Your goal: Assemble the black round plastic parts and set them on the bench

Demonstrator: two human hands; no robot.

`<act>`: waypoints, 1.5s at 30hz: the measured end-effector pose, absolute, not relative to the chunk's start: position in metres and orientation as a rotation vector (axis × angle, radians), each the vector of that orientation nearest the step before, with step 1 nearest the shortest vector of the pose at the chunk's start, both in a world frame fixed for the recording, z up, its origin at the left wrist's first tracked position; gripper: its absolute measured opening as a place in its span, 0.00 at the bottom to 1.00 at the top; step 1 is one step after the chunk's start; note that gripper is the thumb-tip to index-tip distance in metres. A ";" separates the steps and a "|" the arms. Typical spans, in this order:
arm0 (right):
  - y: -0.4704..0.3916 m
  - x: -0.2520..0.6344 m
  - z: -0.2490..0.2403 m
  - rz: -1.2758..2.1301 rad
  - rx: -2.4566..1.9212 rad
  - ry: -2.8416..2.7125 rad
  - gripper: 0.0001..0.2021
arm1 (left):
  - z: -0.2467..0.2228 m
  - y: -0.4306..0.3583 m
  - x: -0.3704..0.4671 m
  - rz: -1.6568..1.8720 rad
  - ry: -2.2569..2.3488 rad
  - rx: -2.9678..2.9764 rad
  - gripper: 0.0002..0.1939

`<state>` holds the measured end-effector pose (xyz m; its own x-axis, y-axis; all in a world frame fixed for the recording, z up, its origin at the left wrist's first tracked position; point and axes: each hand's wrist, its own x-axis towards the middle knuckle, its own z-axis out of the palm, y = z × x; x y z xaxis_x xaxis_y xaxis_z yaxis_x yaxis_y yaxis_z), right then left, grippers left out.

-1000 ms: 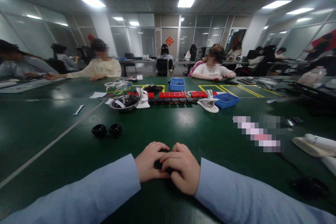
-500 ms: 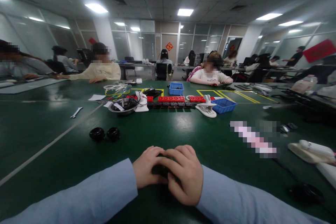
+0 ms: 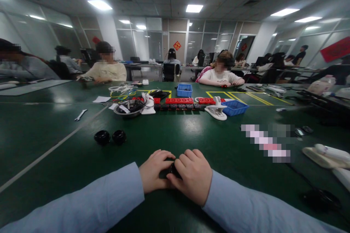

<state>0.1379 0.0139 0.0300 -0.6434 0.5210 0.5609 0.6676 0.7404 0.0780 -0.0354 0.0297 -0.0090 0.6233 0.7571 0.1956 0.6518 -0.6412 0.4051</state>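
Both of my hands meet low in the middle of the view, over the green tabletop [image 3: 153, 131]. Between them is a small, shiny black object [image 3: 172, 168], mostly hidden by the fingers, so its kind does not show. My left hand [image 3: 154, 170] curves round its left side, thumb below and fingers above. My right hand [image 3: 193, 174] is curled over its right side with the fingers bent close together. To the left of my hands, a glossy black rounded part [image 3: 102, 137] stands beside a similar black part [image 3: 119, 136].
Further off lie a wrench [image 3: 81, 115], a metal bowl [image 3: 128, 111] of dark parts and cables, red power strips [image 3: 179, 101], a white clip base [image 3: 216, 108] and blue bins [image 3: 235, 107] [image 3: 184, 90]. White lamp-like parts [image 3: 328, 154] lie at right. Co-workers sit across the table.
My right hand's fingers have drawn back and curled more tightly, uncovering part of the black object. My left hand stays nearly in place.
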 end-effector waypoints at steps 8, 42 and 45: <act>0.016 0.148 0.046 0.102 -0.932 -2.625 0.09 | -0.005 0.029 -0.035 0.502 1.118 2.552 0.24; 0.008 0.146 0.046 -0.101 -1.017 -2.398 0.19 | -0.001 0.026 -0.034 0.468 1.144 2.522 0.22; 0.009 0.143 0.041 -0.214 -1.020 -2.448 0.13 | -0.001 0.025 -0.034 0.467 1.160 2.528 0.23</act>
<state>0.1425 0.0094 0.0412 -0.6091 0.6282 0.4841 0.7028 0.7104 -0.0376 -0.0335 0.0249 -0.0005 0.6170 0.7707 0.1593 0.6662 -0.6192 0.4157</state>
